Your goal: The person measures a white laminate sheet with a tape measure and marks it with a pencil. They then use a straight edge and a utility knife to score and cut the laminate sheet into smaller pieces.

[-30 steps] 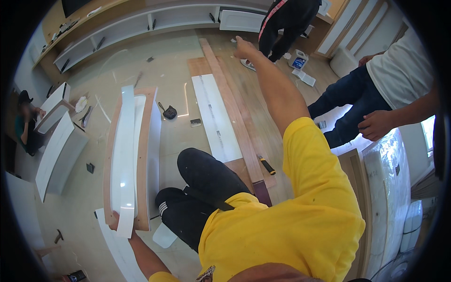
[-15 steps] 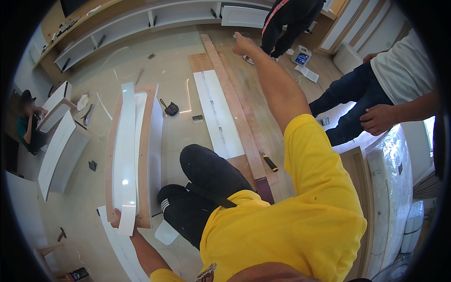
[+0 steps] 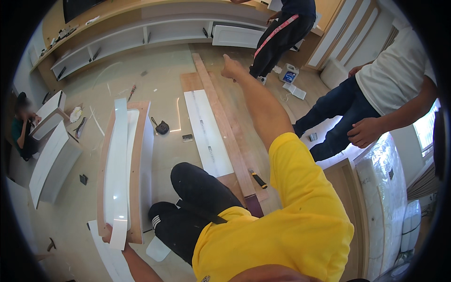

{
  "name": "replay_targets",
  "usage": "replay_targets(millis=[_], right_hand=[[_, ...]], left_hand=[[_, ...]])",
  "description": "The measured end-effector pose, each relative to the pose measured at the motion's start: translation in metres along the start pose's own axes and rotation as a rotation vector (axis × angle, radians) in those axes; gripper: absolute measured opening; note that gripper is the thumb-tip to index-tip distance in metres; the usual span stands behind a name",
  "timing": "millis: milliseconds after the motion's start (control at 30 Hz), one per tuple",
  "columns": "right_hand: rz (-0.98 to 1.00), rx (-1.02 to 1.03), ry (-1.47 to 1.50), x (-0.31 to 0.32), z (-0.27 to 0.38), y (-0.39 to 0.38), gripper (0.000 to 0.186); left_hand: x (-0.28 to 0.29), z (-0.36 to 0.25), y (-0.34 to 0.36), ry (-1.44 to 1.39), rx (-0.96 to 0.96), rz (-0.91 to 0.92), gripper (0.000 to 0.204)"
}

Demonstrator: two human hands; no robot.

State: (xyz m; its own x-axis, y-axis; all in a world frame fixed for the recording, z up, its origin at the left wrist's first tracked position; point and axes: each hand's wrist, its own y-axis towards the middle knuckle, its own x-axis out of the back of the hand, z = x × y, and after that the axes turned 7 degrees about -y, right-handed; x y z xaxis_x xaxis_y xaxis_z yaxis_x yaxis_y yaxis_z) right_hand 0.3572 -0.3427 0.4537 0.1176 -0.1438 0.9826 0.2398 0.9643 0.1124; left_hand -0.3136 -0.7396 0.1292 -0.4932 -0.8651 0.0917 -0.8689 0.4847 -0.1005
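Note:
A long glossy white strip (image 3: 120,174) lies lengthwise over a curved, wood-edged white drawer front or panel (image 3: 141,188) on the floor at my left. My left hand (image 3: 107,233) grips the near end of this strip. The strip covers part of that hand, so most of its fingers are hidden. My right arm reaches out forward, and my right hand (image 3: 232,68) holds nothing. Its index finger is stretched out, pointing ahead, while the other fingers look curled.
A tape measure (image 3: 162,127) lies beyond my knees, a utility knife (image 3: 258,179) by the wooden board (image 3: 213,103). A white board (image 3: 206,136) lies alongside. One person in jeans (image 3: 347,108) stands at right, another (image 3: 282,37) by the cabinet (image 3: 164,32); a third (image 3: 24,124) sits far left.
The view has shifted, so the floor items sit lower and further left. My right arm still points forward, and my left hand stays at the strip's near end.

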Motion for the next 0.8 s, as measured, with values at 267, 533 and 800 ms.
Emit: replay_targets(millis=[267, 533, 800], right_hand=[[-0.049, 0.053, 0.007, 0.0, -0.009, 0.015, 0.081], [0.011, -0.005, 0.018, 0.002, -0.004, 0.005, 0.083], [-0.083, 0.044, -0.044, -0.006, -0.012, 0.01, 0.086]], left_hand=[[-0.006, -0.008, -0.008, -0.029, 0.009, -0.001, 0.057], [0.002, -0.001, -0.002, -0.042, -0.274, 0.099, 0.038], [-0.002, -0.008, -0.007, 0.001, -0.23, 0.063, 0.039]])
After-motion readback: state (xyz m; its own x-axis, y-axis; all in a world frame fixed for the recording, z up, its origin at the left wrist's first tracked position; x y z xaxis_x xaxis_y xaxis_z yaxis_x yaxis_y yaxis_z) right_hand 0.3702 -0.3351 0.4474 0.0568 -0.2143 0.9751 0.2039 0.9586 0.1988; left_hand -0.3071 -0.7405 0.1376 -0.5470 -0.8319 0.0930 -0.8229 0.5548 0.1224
